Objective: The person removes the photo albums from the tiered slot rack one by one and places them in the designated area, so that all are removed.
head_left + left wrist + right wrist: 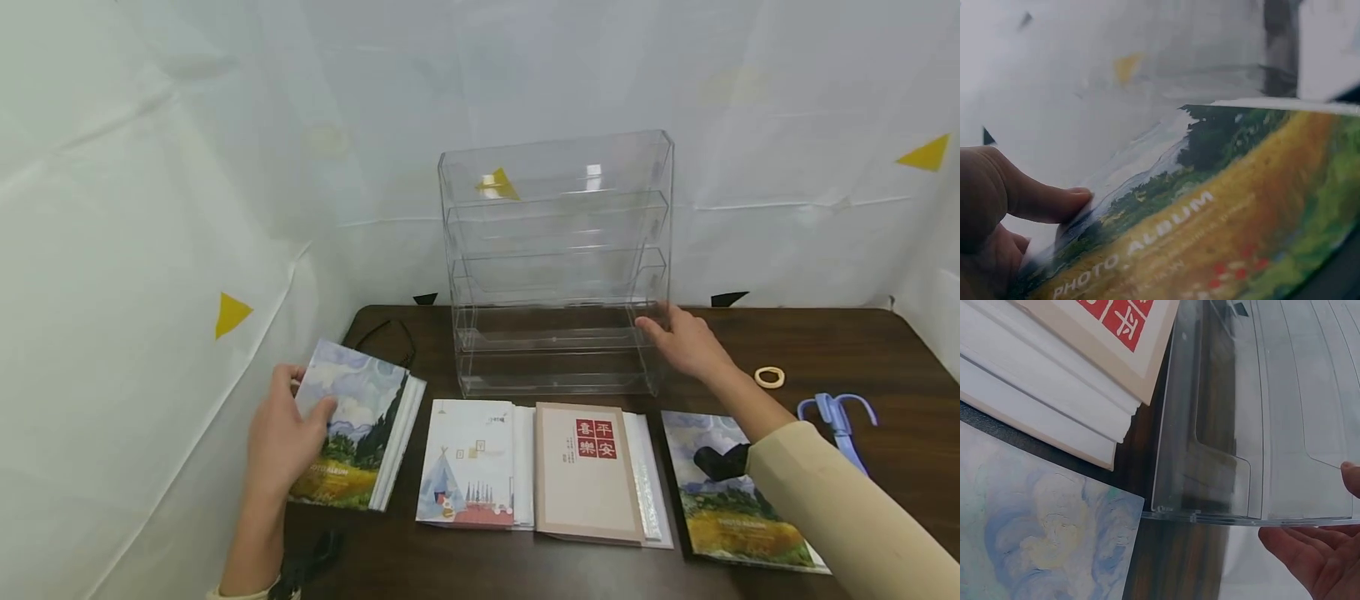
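My left hand (288, 433) grips a photo album (348, 425) by its left edge, thumb on the painted landscape cover and fingers behind. In the left wrist view the words on the album (1210, 231) show close up, the thumb lying at its edge. A clear tiered rack (555, 387) stands upright at the back of the table. My right hand (690, 342) holds the rack's right side low down. In the right wrist view the thumb lies over the inner face of the rack's side panel (1260, 521), the other fingers on the outer side.
In front of the rack lie a white album with a tent drawing (468, 467) and a beige album with red characters (588, 475). Another landscape album (742, 517) lies under the right forearm. A tape ring (769, 377) and a blue hooked holder (836, 421) sit at the right.
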{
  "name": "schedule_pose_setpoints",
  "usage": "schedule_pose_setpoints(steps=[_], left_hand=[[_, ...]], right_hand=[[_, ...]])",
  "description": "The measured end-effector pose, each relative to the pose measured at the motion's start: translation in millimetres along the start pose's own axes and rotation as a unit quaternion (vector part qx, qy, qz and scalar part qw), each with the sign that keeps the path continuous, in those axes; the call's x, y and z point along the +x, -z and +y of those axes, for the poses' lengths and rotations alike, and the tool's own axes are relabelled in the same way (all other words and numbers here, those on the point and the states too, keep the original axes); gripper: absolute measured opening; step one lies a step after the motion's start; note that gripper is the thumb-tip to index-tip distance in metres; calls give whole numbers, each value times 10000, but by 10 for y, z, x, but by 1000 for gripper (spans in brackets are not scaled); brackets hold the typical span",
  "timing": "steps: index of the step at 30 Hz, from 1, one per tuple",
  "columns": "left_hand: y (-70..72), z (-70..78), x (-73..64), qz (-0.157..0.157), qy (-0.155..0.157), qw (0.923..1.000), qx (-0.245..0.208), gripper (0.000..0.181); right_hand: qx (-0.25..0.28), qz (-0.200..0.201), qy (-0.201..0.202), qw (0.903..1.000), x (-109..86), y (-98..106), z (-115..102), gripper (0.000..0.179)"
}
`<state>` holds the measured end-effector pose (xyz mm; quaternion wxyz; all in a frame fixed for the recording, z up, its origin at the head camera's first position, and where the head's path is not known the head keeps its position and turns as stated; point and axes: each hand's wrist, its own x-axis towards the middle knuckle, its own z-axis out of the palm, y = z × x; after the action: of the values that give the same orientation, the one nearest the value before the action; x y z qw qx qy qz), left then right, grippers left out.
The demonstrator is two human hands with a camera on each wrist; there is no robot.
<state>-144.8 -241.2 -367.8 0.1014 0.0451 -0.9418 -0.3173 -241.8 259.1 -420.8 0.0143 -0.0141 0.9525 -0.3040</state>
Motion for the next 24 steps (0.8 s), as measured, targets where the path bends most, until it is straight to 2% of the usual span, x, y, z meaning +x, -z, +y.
schedule_pose_setpoints(steps=[2, 5, 8, 11, 14, 18, 24], left_hand=[[-54, -194, 15, -373, 403, 9985, 45, 54], [-186, -454, 73, -880, 786, 9930, 63, 63], [-314, -692, 141, -1225, 928, 9881, -75, 68], [-417, -890, 177, -1409, 1047, 9840, -298, 68], [-513, -1050, 205, -1477, 1133, 9816, -432, 65], [-636, -1195, 241, -1339, 1166, 9824, -588, 58], [-717, -1298, 258, -1080, 1148, 9854, -641, 56]], right_hand=[[-4, -23, -18, 10000, 7, -4, -5, 79], [-10, -12, -35, 10000, 13, -10, -1, 79], [8, 11, -6, 10000, 16, -23, 0, 78], [24, -2, 11, 10000, 13, -35, -1, 78], [10, -18, 7, 10000, 13, -39, -2, 78], [-17, 13, 8, 10000, 24, -27, -1, 79], [-34, 29, 30, 10000, 59, -36, 6, 78]])
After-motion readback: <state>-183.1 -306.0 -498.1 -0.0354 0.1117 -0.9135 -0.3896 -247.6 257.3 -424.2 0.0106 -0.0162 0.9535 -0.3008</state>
